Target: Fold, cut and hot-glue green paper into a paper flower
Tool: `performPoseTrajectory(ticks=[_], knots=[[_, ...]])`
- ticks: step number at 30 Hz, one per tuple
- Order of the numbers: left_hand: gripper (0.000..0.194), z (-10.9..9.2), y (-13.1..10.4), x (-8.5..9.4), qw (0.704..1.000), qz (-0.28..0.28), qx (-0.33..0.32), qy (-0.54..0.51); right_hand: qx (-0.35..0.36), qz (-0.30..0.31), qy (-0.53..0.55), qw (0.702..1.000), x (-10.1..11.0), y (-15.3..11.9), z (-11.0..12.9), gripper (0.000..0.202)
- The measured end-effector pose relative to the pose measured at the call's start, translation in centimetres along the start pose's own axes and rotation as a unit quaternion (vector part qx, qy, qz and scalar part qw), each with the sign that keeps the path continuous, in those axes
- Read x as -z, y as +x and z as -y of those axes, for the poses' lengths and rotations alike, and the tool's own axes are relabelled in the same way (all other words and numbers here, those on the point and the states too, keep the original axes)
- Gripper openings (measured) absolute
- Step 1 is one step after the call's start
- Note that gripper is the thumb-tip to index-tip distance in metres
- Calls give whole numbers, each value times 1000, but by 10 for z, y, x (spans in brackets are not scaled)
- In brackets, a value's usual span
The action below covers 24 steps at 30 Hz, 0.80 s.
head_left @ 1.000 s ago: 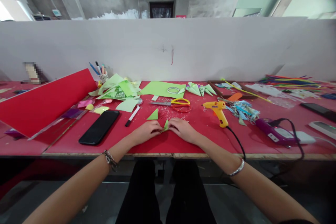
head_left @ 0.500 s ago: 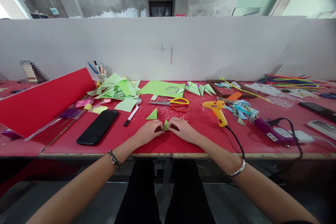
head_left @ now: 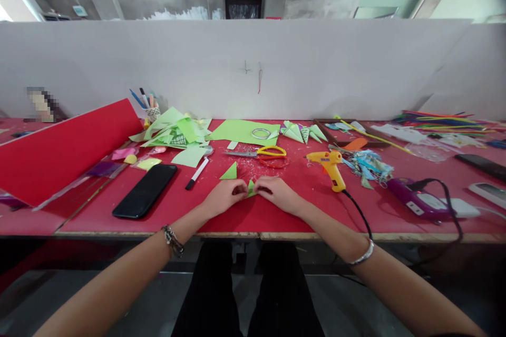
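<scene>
Between my two hands, low over the red table, is a small folded piece of green paper [head_left: 251, 188]. My left hand [head_left: 226, 196] pinches its left side, and my right hand [head_left: 279, 194] has its fingers closed on the right side. The fingers cover part of the paper. Just beyond my left hand lies a green paper triangle [head_left: 229, 171]. Yellow-handled scissors [head_left: 271, 153] rest past my fingertips among small paper scraps. A yellow hot glue gun [head_left: 331, 167] lies to the right of my right hand.
A black phone [head_left: 145, 190] and a marker [head_left: 196, 174] lie on the left. Green paper sheets [head_left: 174, 131] pile up behind, with folded green cones [head_left: 293, 131] and a tape roll [head_left: 261, 134] nearby. A purple power adapter [head_left: 419, 201] with cables sits right.
Both hands stay at nearly the same spot around the folded green paper, with only slight finger movement. The whole view has shifted a little.
</scene>
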<state>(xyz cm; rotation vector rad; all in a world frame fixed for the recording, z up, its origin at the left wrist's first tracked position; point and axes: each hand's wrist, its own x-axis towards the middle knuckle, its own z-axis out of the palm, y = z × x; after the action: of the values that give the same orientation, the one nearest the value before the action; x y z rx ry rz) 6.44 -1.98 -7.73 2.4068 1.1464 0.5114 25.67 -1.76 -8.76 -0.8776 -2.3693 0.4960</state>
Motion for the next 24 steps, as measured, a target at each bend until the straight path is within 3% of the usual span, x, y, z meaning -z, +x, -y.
performPoseTrajectory(ticks=[4,8,12,16,19,22,24], knots=[[17,-3,-2,0,999,-8,-1,33,18,5,-29,999,-3,-4,-3,13],[20,-13,-6,-3,982,-22,-2,188,18,8,-29,999,-2,-4,-3,9],[23,-22,-9,-5,950,-15,-48,309,12,21,-24,999,1,-1,-3,8],[24,-21,-8,-3,954,-6,-32,296,5,29,-30,999,1,3,-2,9],[23,-17,-7,-5,958,-31,-9,284,-2,29,-32,999,0,6,-2,10],[20,-17,-8,-10,941,-55,-44,332,-25,24,-36,999,1,9,-2,8],[19,-19,-9,-13,930,-36,-72,360,-43,30,-27,998,1,11,-2,7]])
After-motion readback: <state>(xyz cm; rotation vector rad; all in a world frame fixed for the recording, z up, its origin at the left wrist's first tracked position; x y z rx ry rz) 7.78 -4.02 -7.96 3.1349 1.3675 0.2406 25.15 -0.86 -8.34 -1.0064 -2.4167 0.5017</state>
